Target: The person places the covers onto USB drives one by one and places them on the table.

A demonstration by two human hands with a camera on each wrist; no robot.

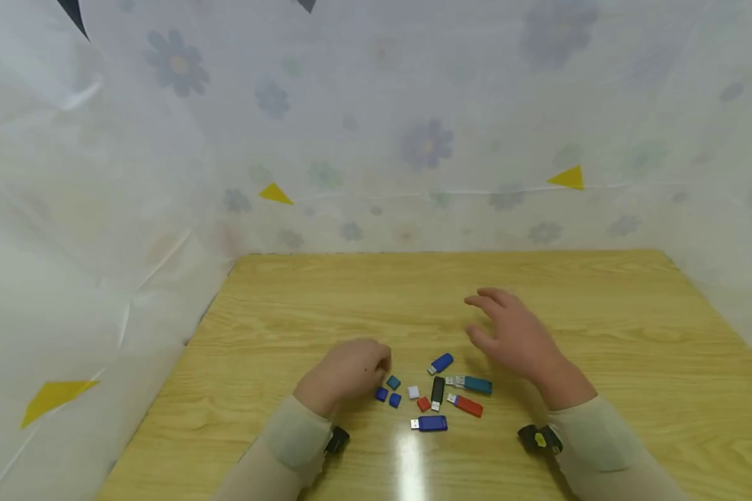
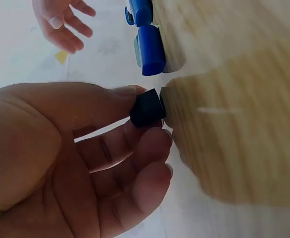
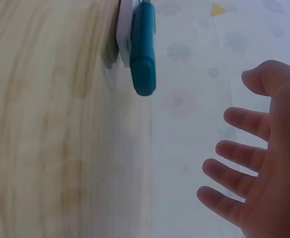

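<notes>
Cream sleeves (image 1: 297,433); black wrist units (image 1: 336,441), probably cameras; right: yellow mark (image 1: 540,440).

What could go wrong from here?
The dark cap pinched by the left hand is small and could slip. The teal cap lies close to that hand and might get knocked. The blue caps look alike, so they could get swapped between the blue sticks.
</notes>
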